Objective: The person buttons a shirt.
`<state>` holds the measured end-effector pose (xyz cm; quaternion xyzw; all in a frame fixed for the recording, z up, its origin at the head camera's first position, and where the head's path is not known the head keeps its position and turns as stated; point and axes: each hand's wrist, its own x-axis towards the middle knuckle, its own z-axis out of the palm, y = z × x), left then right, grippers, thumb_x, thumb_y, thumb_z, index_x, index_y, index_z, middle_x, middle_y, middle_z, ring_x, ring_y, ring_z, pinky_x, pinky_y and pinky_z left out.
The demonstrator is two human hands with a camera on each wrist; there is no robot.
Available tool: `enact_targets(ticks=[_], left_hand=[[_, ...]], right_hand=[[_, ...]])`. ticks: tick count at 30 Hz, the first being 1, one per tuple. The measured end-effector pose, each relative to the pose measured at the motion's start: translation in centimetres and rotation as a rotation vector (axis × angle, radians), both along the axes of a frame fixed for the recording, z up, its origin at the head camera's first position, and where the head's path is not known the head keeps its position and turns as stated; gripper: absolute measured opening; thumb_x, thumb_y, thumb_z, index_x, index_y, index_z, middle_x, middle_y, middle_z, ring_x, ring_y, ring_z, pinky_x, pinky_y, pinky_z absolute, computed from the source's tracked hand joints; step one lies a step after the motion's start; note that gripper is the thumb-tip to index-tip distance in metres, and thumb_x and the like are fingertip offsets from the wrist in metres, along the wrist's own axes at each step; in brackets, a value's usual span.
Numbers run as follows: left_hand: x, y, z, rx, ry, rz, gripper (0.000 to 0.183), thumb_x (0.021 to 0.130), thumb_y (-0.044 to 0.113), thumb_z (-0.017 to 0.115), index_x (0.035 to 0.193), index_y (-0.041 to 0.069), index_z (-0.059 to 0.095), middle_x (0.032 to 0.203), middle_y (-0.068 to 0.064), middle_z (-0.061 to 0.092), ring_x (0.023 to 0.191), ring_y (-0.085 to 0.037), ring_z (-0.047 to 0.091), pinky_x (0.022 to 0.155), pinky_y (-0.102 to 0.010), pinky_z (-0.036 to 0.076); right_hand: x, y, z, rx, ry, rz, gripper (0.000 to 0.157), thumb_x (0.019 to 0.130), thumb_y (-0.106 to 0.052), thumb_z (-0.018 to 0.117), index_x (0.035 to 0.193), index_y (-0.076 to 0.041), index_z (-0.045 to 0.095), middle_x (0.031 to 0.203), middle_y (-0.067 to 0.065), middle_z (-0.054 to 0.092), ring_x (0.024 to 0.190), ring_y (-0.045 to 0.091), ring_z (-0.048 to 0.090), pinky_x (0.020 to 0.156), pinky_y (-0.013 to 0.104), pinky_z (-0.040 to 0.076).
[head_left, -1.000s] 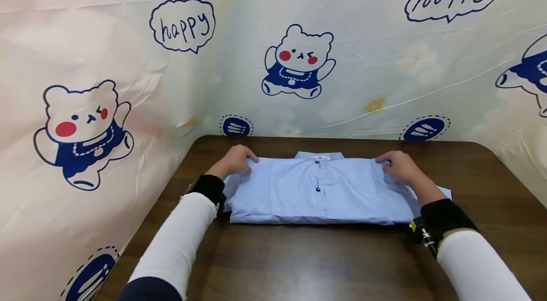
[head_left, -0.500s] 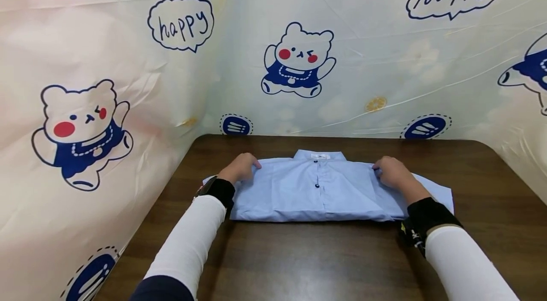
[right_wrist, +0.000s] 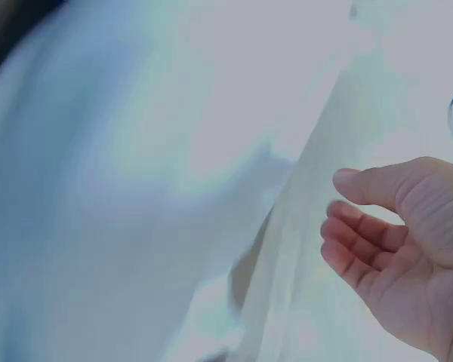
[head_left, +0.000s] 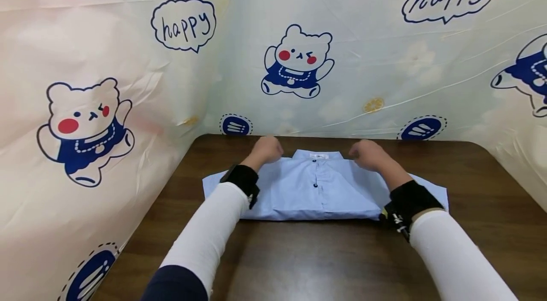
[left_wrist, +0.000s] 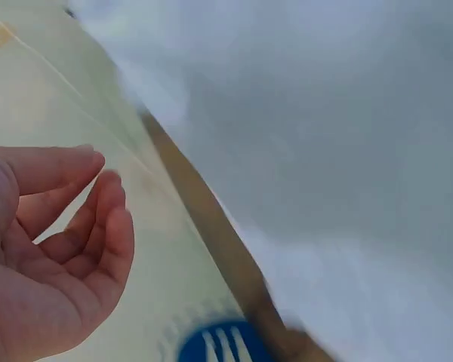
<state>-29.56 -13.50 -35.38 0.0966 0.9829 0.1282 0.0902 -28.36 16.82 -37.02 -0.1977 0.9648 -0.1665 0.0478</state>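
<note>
A light blue shirt [head_left: 295,192] lies folded on the wooden table, its collar [head_left: 318,154] at the far side and two dark buttons down the middle. Over the shirt's far left edge is my left hand [head_left: 267,150]. In the left wrist view its fingers [left_wrist: 119,234] are loosely curled toward the thumb, with nothing between them. My right hand [head_left: 368,155] is near the far right edge, beside the collar. The right wrist view shows a gap between its thumb [right_wrist: 370,185] and bent fingers, and no cloth in it. Both sleeves of the shirt stick out sideways.
The brown table [head_left: 320,258] extends in front of the shirt and to both sides. Behind it and along the left hangs a pale curtain [head_left: 239,68] printed with bears and the word "happy". Black bands with small devices sit on both wrists.
Both hands have let go of the shirt's shoulder areas and moved inward and away, toward the collar. The shirt's sides, partly lifted earlier, now lie spread with both sleeve ends showing.
</note>
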Motion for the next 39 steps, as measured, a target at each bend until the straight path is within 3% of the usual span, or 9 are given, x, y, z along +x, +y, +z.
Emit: enact_targets(ticks=[3, 6, 11, 16, 21, 25, 28, 35, 39], left_hand=[[-0.3, 3.2, 0.1, 0.102, -0.048, -0.006, 0.021, 0.095, 0.012, 0.059, 0.087, 0.005, 0.077, 0.085, -0.003, 0.071, 0.077, -0.016, 0.063, 0.073, -0.027, 0.049], [-0.4, 6.1, -0.6, 0.134, -0.088, -0.006, 0.038, 0.095, 0.012, 0.056, 0.057, 0.010, 0.056, 0.058, 0.001, 0.047, 0.054, -0.013, 0.044, 0.058, -0.025, 0.038], [-0.3, 8.4, -2.0, 0.082, -0.064, -0.016, 0.045, 0.090, 0.009, 0.057, 0.053, 0.015, 0.034, 0.054, 0.002, 0.023, 0.052, -0.014, 0.028, 0.055, -0.026, 0.026], [0.0, 8.1, -2.9, 0.103, -0.053, 0.071, 0.041, 0.088, 0.011, 0.064, 0.053, 0.014, 0.042, 0.054, 0.001, 0.034, 0.053, -0.015, 0.038, 0.052, -0.025, 0.031], [0.5, 6.7, -2.9, 0.235, -0.104, 0.172, 0.030, 0.087, 0.012, 0.068, 0.057, 0.009, 0.062, 0.053, -0.001, 0.054, 0.056, -0.015, 0.055, 0.054, -0.024, 0.040], [1.0, 6.1, -2.9, 0.360, -0.137, 0.190, 0.018, 0.088, 0.014, 0.070, 0.073, 0.006, 0.075, 0.060, -0.002, 0.064, 0.059, -0.014, 0.062, 0.059, -0.023, 0.047], [0.9, 6.2, -3.3, 0.439, -0.175, 0.213, 0.013, 0.088, 0.012, 0.072, 0.078, 0.004, 0.076, 0.063, -0.003, 0.066, 0.057, -0.013, 0.064, 0.058, -0.024, 0.051], [0.8, 6.5, -4.3, 0.536, -0.217, 0.288, 0.008, 0.084, 0.007, 0.075, 0.077, 0.003, 0.076, 0.064, -0.005, 0.067, 0.054, -0.012, 0.063, 0.052, -0.024, 0.053], [1.3, 6.3, -4.4, 0.616, -0.201, 0.327, 0.005, 0.083, 0.005, 0.075, 0.080, 0.002, 0.077, 0.065, -0.005, 0.069, 0.055, -0.011, 0.063, 0.053, -0.023, 0.054]], right_hand=[[-0.2, -2.9, 0.4, -0.100, -0.062, 0.004, 0.021, 0.088, 0.001, 0.060, 0.106, 0.007, 0.069, 0.101, 0.019, 0.068, 0.092, 0.032, 0.062, 0.082, 0.045, 0.052], [-0.2, -5.4, 0.3, -0.161, -0.111, 0.009, 0.016, 0.090, -0.002, 0.061, 0.101, 0.004, 0.071, 0.094, 0.014, 0.068, 0.083, 0.026, 0.059, 0.078, 0.039, 0.051], [-0.1, -7.8, 0.0, -0.137, -0.093, 0.052, 0.009, 0.086, -0.003, 0.063, 0.082, -0.001, 0.071, 0.071, 0.003, 0.060, 0.064, 0.017, 0.050, 0.064, 0.030, 0.044], [0.2, -8.6, 0.0, -0.068, -0.119, 0.042, 0.008, 0.085, -0.003, 0.064, 0.079, -0.002, 0.070, 0.069, 0.004, 0.057, 0.064, 0.018, 0.050, 0.063, 0.031, 0.043], [0.3, -8.6, -0.4, -0.001, -0.142, 0.044, 0.009, 0.085, -0.008, 0.067, 0.082, -0.001, 0.073, 0.076, 0.004, 0.064, 0.071, 0.020, 0.057, 0.072, 0.035, 0.050], [0.3, -9.0, -1.6, 0.055, -0.095, 0.031, 0.029, 0.082, -0.017, 0.070, 0.060, -0.007, 0.054, 0.060, -0.001, 0.047, 0.058, 0.017, 0.046, 0.060, 0.032, 0.043], [0.4, -9.7, -2.1, 0.113, -0.080, -0.016, 0.039, 0.084, -0.023, 0.070, 0.059, -0.013, 0.041, 0.059, -0.001, 0.039, 0.056, 0.017, 0.042, 0.056, 0.032, 0.038], [0.9, -11.0, -2.2, 0.198, -0.076, -0.077, 0.022, 0.085, -0.015, 0.069, 0.070, -0.009, 0.056, 0.067, 0.003, 0.051, 0.064, 0.019, 0.048, 0.058, 0.034, 0.043], [1.5, -10.6, -1.7, 0.125, -0.013, -0.105, 0.020, 0.082, -0.015, 0.069, 0.067, -0.008, 0.059, 0.064, 0.002, 0.054, 0.062, 0.019, 0.050, 0.057, 0.034, 0.044]])
